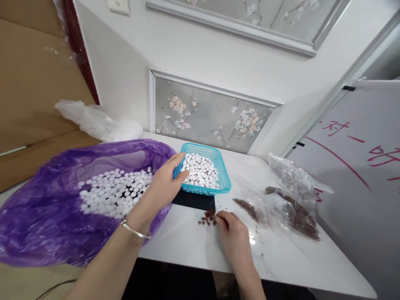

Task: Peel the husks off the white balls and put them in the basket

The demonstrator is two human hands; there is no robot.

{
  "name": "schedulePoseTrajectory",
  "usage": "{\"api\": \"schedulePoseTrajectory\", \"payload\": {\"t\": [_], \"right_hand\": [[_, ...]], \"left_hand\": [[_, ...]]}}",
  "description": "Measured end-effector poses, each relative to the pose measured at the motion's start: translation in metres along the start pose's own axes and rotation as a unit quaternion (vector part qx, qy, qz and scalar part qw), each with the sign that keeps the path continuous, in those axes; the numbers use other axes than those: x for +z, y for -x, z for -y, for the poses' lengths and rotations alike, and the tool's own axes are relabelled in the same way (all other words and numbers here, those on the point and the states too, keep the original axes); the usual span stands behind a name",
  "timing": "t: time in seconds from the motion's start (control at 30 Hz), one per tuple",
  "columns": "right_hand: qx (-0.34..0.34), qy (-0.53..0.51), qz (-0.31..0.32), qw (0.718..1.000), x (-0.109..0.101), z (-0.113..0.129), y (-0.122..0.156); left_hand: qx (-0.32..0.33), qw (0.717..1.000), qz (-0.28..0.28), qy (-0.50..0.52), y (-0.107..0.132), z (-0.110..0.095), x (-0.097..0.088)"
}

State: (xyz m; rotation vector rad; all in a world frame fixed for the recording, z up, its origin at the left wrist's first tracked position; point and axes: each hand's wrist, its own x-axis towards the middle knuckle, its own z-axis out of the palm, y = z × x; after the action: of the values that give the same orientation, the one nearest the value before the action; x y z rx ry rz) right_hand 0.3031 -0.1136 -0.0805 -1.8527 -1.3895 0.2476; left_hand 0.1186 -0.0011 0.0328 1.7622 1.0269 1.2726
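The turquoise basket (204,191) at centre frame is touched by the left hand (164,185), grip half open; brown bits (208,217) are pinched by the right hand (235,234), grip narrow.

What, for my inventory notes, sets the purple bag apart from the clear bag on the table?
The purple bag is tinted and covers far more of the table than the clear bag, which is see-through and crumpled. The purple bag holds white round pieces; the clear bag holds small brown pieces. The purple bag lies at the left, the clear bag at the right. Both are thin plastic resting on the white table.
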Motion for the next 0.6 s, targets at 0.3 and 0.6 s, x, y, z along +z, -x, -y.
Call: {"api": "schedulePoseTrajectory", "payload": {"t": [0.3, 0.6], "right_hand": [[0.012, 0.064, 0.01, 0.998, 0.008, -0.003, 0.003], [0.007, 0.054, 0.01, 0.998, 0.008, -0.001, 0.003]], "left_hand": [[-0.067, 0.935, 0.048, -0.344, 0.037, 0.02, -0.113], [-0.081, 0.864, 0.135, -0.478, 0.047, 0.057, -0.096]]}}
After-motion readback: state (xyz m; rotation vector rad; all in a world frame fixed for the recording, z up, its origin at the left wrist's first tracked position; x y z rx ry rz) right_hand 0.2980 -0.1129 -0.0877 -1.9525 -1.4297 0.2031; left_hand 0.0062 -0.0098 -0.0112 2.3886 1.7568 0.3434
